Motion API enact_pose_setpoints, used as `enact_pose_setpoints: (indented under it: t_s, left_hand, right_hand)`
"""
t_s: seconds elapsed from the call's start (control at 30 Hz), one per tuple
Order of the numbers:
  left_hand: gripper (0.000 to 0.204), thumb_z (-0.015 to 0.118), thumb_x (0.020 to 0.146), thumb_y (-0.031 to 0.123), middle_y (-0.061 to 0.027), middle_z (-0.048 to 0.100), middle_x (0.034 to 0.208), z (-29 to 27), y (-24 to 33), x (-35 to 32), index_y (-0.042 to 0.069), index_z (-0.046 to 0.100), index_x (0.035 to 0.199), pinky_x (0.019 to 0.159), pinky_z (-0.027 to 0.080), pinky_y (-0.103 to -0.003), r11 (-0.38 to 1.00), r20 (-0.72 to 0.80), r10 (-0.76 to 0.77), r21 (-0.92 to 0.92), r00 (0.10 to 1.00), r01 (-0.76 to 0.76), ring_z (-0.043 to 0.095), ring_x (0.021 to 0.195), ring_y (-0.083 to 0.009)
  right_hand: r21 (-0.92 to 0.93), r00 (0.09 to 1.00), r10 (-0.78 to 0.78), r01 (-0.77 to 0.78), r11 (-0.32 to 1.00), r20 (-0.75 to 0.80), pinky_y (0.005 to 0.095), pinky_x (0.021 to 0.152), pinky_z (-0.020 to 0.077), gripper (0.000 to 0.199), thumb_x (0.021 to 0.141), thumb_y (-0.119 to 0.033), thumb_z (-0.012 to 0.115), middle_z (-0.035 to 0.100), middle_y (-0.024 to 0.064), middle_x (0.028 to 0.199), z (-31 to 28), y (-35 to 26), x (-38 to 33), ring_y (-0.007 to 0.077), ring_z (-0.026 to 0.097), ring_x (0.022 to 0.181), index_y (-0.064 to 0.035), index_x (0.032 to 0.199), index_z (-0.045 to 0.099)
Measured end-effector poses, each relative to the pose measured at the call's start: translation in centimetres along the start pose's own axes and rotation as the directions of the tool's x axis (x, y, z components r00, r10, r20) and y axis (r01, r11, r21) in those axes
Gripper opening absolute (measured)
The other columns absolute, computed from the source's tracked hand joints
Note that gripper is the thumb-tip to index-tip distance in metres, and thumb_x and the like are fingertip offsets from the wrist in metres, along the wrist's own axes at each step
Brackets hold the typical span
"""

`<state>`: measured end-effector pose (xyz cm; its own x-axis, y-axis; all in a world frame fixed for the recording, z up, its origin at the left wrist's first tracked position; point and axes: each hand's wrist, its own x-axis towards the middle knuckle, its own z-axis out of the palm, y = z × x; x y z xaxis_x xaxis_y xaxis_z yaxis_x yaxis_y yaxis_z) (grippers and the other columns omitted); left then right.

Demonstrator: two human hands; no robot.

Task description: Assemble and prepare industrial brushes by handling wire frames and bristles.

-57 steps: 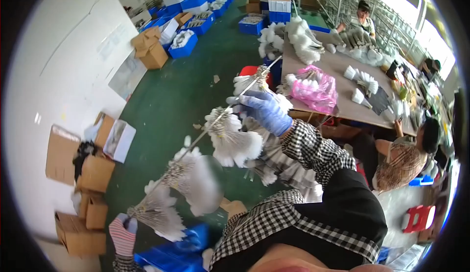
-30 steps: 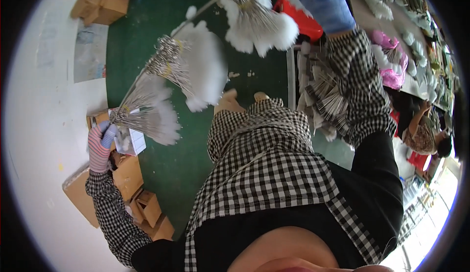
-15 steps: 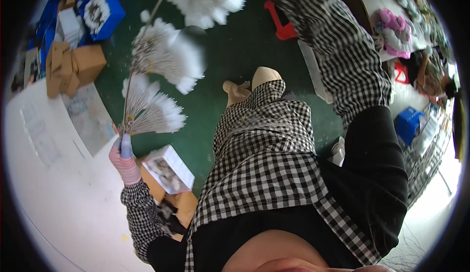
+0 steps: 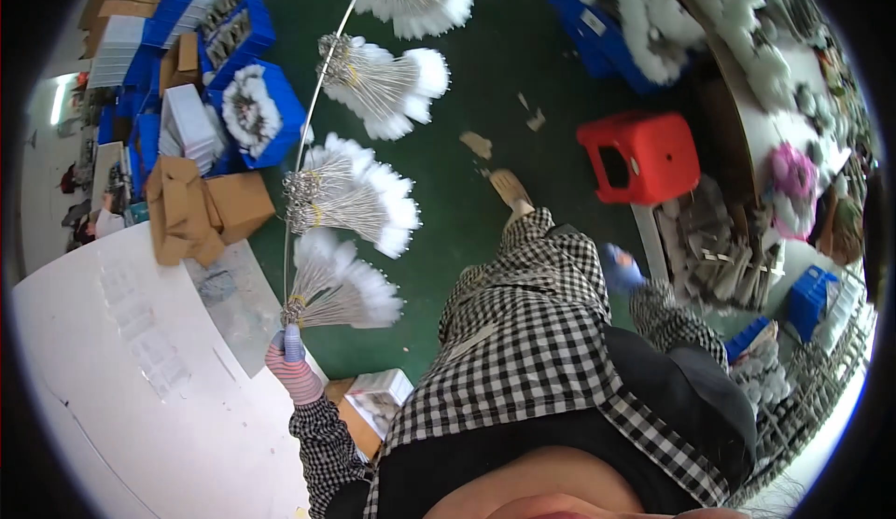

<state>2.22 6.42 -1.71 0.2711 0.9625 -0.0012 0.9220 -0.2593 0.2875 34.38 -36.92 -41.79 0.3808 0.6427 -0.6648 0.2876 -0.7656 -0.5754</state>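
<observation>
My left hand (image 4: 292, 362), in a striped pink and blue glove, is closed on the lower end of a long thin rod (image 4: 311, 113) at the left. Several bundles of thin wire stems with fluffy white tips (image 4: 359, 203) hang along that rod, fanned out to its right. The lowest bundle (image 4: 347, 297) sits just above my fingers. My right hand (image 4: 620, 267), in a bluish glove, is low beside my checked apron (image 4: 523, 351), away from the rod. Motion smears its fingers, and no held thing can be made out there.
A white table (image 4: 121, 360) lies left, with brown cardboard boxes (image 4: 191, 211) at its far edge. Blue crates (image 4: 280, 113) stack beyond. A red stool (image 4: 644, 157) stands ahead right on the green floor. The right-hand bench (image 4: 747, 113) carries white fluffy material. An open white box (image 4: 378, 398) is below the rod.
My right arm has come back from far forward to my right side. The view has shifted, showing more of the rod and its bundles. My left hand keeps its hold.
</observation>
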Motion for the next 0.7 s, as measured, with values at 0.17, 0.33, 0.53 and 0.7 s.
enact_pose_setpoints:
  t_s: [0.17,0.33,0.53,0.7]
  left_hand:
    - [0.029,0.066,0.095,0.028,0.0036,0.055,0.063,0.3,-3.1,-1.2,0.009,0.061,0.073,0.054,0.040,-0.023,0.884,0.075,-0.212,-0.411,0.974,0.224,0.047,0.055,-0.0062]
    - [0.039,0.071,0.093,0.032,0.0087,0.043,0.060,4.5,1.0,1.1,0.012,0.054,0.065,0.051,0.025,-0.025,0.881,0.004,-0.225,-0.426,0.974,0.205,0.034,0.056,-0.0030]
    - [0.042,0.071,0.093,0.032,0.0057,0.044,0.060,12.3,-0.4,4.4,0.006,0.054,0.065,0.051,0.027,-0.028,0.941,-0.104,0.017,-0.333,0.994,-0.051,0.034,0.057,-0.0059]
    - [0.038,0.069,0.095,0.024,0.0025,0.044,0.061,14.8,1.4,7.9,0.000,0.056,0.068,0.053,0.033,-0.030,0.934,-0.073,0.145,-0.319,0.987,-0.161,0.033,0.060,-0.0084]
  right_hand:
    - [0.105,0.995,0.088,-0.093,0.990,0.053,0.0448,0.095,0.0492,0.058,0.087,-0.045,0.061,0.066,0.0227,0.118,7.5,3.2,-3.3,0.0410,0.060,0.115,-0.0041,0.128,0.054]
    - [-0.148,0.932,0.355,-0.341,0.929,0.080,0.0489,0.080,0.0557,0.040,0.098,-0.032,0.040,0.070,0.0208,0.103,18.7,18.2,-0.6,0.0400,0.068,0.096,-0.0031,0.124,0.053]
    - [0.106,0.906,0.356,-0.340,0.934,-0.228,0.0484,0.070,0.0530,0.030,0.097,-0.036,0.048,0.070,0.0149,0.088,-0.9,45.2,-3.7,0.0347,0.065,0.083,-0.0105,0.098,0.065]
    - [0.626,0.854,0.391,-0.103,0.773,-0.343,0.0439,0.065,0.0482,0.029,0.094,-0.034,0.058,0.066,0.0101,0.079,3.6,45.1,-2.0,0.0266,0.057,0.073,-0.0069,0.087,0.062]
